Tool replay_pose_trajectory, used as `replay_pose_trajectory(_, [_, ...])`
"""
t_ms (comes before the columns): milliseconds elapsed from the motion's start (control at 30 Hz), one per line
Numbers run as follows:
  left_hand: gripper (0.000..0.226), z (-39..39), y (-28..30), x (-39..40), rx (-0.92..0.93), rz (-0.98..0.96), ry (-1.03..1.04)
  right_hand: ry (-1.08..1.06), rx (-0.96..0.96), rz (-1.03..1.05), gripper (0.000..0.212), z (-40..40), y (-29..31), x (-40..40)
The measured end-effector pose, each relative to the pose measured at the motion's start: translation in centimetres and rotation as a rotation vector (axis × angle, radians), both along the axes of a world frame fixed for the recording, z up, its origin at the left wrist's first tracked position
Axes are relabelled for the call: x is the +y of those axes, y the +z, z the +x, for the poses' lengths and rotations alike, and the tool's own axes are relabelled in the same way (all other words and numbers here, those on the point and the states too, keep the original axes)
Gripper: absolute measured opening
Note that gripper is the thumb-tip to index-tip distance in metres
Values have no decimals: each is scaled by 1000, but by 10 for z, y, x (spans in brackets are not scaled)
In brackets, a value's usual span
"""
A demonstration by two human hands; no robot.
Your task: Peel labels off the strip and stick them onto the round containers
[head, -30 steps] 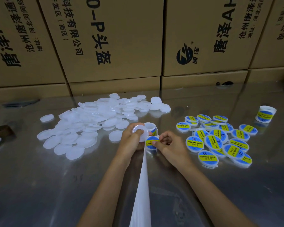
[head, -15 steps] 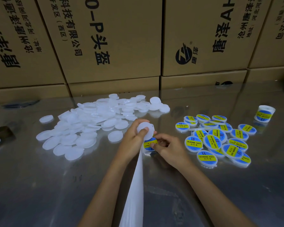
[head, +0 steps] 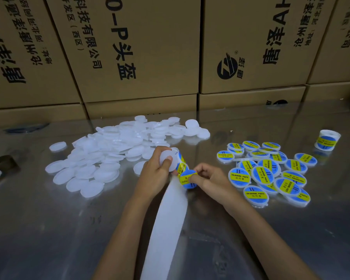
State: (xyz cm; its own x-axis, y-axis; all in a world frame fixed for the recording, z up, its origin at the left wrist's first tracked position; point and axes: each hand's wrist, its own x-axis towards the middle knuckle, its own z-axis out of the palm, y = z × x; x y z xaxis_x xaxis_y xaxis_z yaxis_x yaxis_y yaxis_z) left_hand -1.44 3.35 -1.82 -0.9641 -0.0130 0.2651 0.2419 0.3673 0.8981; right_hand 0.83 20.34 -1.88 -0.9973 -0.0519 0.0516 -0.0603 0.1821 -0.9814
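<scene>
My right hand (head: 208,178) pinches 1 label (head: 187,178), peeling it off the strip (head: 168,225); my left hand (head: 158,168) grips a blank container (head: 168,159) beside it. Next: press it on squarely.

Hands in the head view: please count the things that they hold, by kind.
Lid: 1
Roll: 1
Label: 1
Strip: 1
Total: 4
</scene>
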Motion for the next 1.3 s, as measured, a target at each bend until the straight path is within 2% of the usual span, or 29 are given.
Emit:
replay_pose_trajectory(167, [28,2,1,4,20,23,-20,-35,-25,-160,17,1,8,11])
replay_pose_trajectory(267, [18,2,7,7,8,127,-15,-43,-17,-277,19,2,12,15])
replay_pose_trajectory(333, [22,1,14,8,-13,228,-1,-43,-13,-318,12,2,14,15])
replay_pose_trajectory(500, [32,4,26,7,-165,632,-55,-40,14,-399,8,3,16,13])
replay_pose_trajectory(667, [34,11,32,20,-334,824,-179,-65,119,-325,9,7,17,3])
replay_pose_trajectory(867, [35,17,37,34,-375,845,-286,-161,211,-289,16,9,19,-6])
replay_pose_trajectory(1300, [35,19,32,45,-338,713,-364,-239,193,-243,20,10,20,-4])
